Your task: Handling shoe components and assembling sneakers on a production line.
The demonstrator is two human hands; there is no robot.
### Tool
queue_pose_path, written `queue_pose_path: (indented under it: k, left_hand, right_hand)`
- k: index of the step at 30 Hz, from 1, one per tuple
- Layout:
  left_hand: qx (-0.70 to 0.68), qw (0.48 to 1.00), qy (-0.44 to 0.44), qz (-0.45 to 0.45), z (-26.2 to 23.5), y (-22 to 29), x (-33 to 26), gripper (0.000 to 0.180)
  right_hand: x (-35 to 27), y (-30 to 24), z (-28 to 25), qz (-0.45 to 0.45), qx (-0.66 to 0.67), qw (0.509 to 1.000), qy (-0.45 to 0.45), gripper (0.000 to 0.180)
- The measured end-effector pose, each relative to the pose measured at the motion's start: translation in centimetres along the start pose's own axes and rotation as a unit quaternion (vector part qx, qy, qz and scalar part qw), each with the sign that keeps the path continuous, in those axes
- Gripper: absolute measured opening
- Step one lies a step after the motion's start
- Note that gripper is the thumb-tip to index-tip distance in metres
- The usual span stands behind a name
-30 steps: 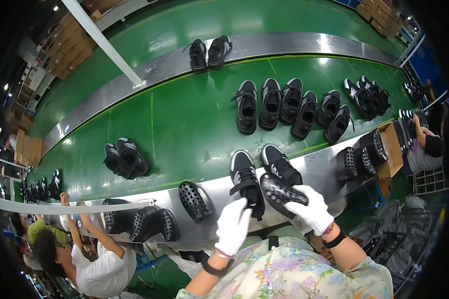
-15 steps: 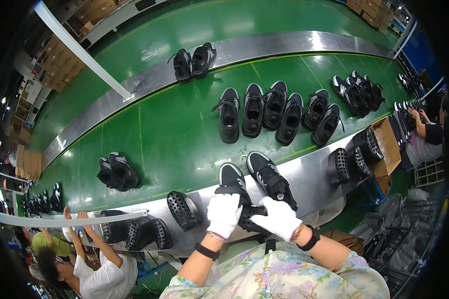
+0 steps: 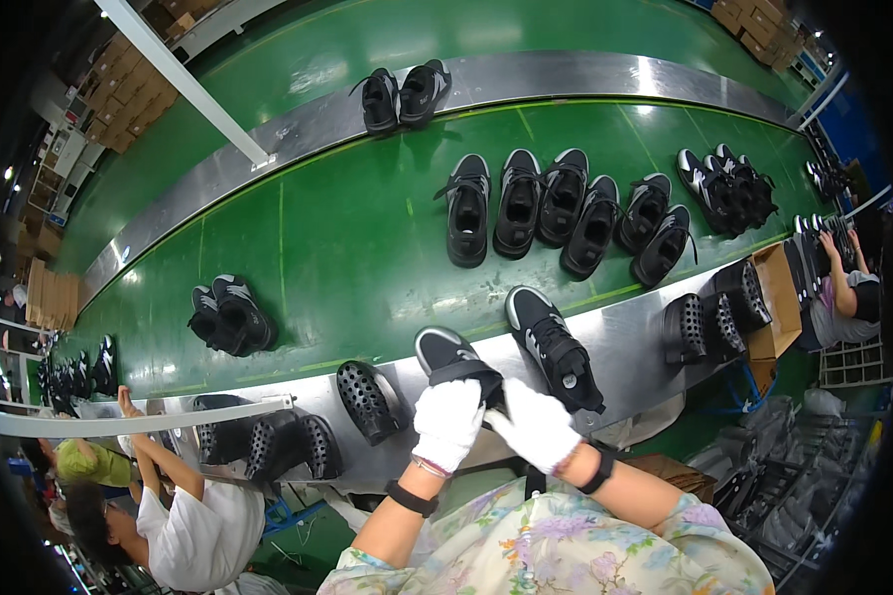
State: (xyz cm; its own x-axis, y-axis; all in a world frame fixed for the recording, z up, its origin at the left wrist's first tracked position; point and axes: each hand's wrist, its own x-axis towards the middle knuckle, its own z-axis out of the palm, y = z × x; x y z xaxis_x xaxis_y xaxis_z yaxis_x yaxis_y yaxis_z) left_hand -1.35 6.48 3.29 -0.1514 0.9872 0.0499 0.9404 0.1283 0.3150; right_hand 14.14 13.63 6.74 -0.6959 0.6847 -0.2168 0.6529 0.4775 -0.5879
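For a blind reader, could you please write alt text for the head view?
Two white-gloved hands, left hand and right hand, hold a black sneaker at the steel edge of a green conveyor belt carrying more black shoes.

You have a black shoe (image 3: 453,359) with a pale sole edge in front of you, toe pointing far and slightly left, resting on the near metal ledge (image 3: 625,342) beside the green belt. Its heel end is hidden under your gloves. Just to its right lies its mate (image 3: 554,347), another black shoe, angled toe far-left, laces up.
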Motion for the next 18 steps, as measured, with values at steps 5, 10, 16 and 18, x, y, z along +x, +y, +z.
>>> queue_pose_path:
  k: [5,10,16,18]
  left_hand:
    - [0.01,0.999,0.048,0.005,0.0,-1.6,-0.4,0.035]
    - [-0.007,0.999,0.036,-0.024,-0.3,-1.5,-1.1,0.035]
    - [-0.009,0.994,0.098,0.045,-0.1,-0.5,-0.7,0.017]
    - [0.041,0.998,0.035,0.015,-0.2,0.4,-0.8,0.018]
  right_hand:
    - [1.9,0.0,2.3,-0.011,-0.027,0.999,-0.04,0.048]
    - [3.0,0.2,0.4,0.057,-0.005,0.99,-0.128,0.065]
    - [4.2,2.8,5.2,0.064,-0.017,0.997,-0.045,0.051]
    - [4.4,3.0,6.6,0.068,-0.023,0.997,-0.014,0.048]
